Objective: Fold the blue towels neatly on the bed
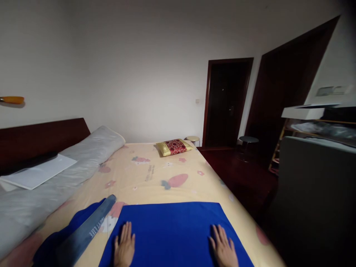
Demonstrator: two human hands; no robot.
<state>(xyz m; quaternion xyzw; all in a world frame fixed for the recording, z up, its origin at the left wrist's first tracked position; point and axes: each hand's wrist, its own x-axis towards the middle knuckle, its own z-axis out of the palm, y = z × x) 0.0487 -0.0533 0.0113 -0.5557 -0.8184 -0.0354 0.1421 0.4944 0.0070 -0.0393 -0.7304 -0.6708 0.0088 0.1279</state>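
A blue cloth (172, 231) lies spread flat on the bed, its far edge running nearly straight across. My left hand (125, 244) rests palm down near the cloth's left edge, fingers stretched out. Near the right edge my right hand (224, 246) also lies flat, its fingers spread. Neither hand grips anything. To the left of the cloth lies a grey-blue strip with pale lettering (90, 227), on top of a bunched dark blue cloth (72, 224). The near part of the spread cloth runs out of view.
The bed (150, 187) has a cream sheet with strawberry prints. A red and gold pillow (175, 147) lies at its far end. A grey bolster (94, 155) and a white board (41, 172) are on the left. Stools (248, 139), a door (226, 104) and a dark panel (314, 193) stand beyond and right.
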